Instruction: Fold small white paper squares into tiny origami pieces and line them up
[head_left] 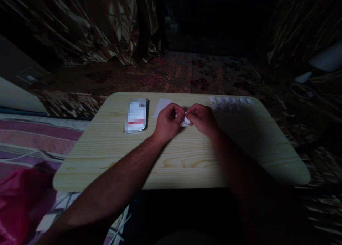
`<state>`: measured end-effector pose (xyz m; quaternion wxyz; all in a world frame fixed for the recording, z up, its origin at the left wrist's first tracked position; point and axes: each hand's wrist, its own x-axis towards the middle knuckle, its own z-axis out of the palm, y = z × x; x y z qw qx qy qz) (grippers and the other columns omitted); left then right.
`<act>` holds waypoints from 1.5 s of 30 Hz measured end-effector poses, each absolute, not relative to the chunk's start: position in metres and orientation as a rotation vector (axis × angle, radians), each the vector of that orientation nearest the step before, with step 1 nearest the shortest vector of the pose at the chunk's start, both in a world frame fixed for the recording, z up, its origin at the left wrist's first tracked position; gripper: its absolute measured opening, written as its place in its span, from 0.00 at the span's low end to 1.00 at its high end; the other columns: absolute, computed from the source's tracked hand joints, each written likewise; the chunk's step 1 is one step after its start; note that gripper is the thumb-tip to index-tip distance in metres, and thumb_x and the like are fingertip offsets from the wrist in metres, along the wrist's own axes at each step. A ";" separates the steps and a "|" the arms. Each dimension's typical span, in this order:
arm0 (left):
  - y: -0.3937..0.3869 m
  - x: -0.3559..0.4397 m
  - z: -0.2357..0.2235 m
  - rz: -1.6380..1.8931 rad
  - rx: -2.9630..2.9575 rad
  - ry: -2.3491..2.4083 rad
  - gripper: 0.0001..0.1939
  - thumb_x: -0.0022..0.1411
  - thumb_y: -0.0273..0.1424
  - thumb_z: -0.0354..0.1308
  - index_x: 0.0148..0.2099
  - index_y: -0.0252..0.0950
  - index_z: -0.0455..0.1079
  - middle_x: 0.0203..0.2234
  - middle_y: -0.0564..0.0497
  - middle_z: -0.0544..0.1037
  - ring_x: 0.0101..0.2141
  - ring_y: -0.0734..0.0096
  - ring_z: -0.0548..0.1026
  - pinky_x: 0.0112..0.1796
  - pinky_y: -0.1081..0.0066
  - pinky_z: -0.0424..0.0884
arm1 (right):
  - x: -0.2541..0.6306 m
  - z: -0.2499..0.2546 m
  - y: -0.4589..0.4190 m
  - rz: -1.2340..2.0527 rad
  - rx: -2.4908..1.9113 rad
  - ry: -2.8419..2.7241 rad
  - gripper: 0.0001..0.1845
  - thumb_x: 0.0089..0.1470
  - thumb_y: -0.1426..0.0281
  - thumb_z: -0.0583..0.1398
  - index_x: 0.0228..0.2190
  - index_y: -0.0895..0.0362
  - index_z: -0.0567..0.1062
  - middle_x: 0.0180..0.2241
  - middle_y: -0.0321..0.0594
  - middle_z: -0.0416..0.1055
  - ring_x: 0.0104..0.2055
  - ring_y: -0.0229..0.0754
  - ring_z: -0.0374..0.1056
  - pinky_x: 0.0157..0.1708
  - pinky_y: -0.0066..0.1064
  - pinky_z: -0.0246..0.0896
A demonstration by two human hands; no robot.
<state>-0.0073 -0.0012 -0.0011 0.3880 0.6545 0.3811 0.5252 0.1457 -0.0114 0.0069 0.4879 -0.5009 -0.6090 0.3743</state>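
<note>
Over the far middle of the table, my left hand [168, 123] and my right hand [201, 118] meet, thumbs and fingers pinched together. Between them is a small piece of white paper [185, 122], creased and partly covered by the fingers. Just behind my left hand lies a flat pale sheet [160, 108], its right part hidden by that hand. To the right of my right hand, small white folded paper pieces [227, 100] sit in a row along the far edge. A second, dimmer row [224, 108] lies in front of them, in shadow.
A white packet [136, 115] with a red band, blurred out, lies at the table's left. The light wood table [187, 177] has rounded corners. A patterned cloth ledge [181, 73] and curtains stand behind. Striped bedding and a pink bag [20, 205] are at left.
</note>
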 end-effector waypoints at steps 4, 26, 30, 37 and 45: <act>-0.001 -0.008 -0.001 1.312 1.694 0.974 0.07 0.57 0.34 0.60 0.34 0.35 0.69 0.25 0.52 0.72 0.26 0.75 0.68 0.27 0.74 0.64 | 0.146 0.006 -0.011 0.896 -1.210 -1.493 0.05 0.45 0.68 0.60 0.26 0.57 0.72 0.18 0.32 0.69 0.19 0.35 0.63 0.20 0.26 0.56; -0.003 -0.007 -0.002 1.239 1.677 0.953 0.08 0.56 0.34 0.60 0.35 0.34 0.70 0.26 0.51 0.74 0.27 0.74 0.69 0.29 0.74 0.65 | 0.150 0.004 -0.010 0.700 -1.305 -1.610 0.05 0.46 0.69 0.57 0.24 0.57 0.72 0.18 0.32 0.68 0.22 0.35 0.62 0.23 0.25 0.53; -0.001 -0.006 0.002 1.225 1.471 0.916 0.08 0.56 0.33 0.59 0.37 0.34 0.73 0.27 0.52 0.75 0.27 0.74 0.70 0.30 0.74 0.65 | 0.150 0.005 -0.010 0.700 -1.312 -1.573 0.05 0.45 0.69 0.57 0.25 0.57 0.72 0.18 0.32 0.67 0.22 0.35 0.62 0.22 0.26 0.53; 0.000 -0.004 -0.001 1.026 1.263 0.842 0.10 0.50 0.33 0.64 0.34 0.32 0.71 0.25 0.50 0.77 0.26 0.71 0.73 0.29 0.71 0.68 | 0.151 0.008 -0.010 0.702 -1.300 -1.477 0.06 0.48 0.68 0.57 0.26 0.57 0.72 0.19 0.33 0.68 0.22 0.36 0.63 0.22 0.26 0.56; -0.001 -0.002 -0.004 1.084 1.340 0.924 0.12 0.49 0.34 0.65 0.32 0.34 0.68 0.23 0.52 0.76 0.23 0.73 0.72 0.26 0.73 0.65 | 0.148 0.005 -0.010 0.655 -1.268 -1.502 0.06 0.51 0.67 0.56 0.27 0.56 0.71 0.20 0.32 0.68 0.23 0.36 0.64 0.23 0.27 0.56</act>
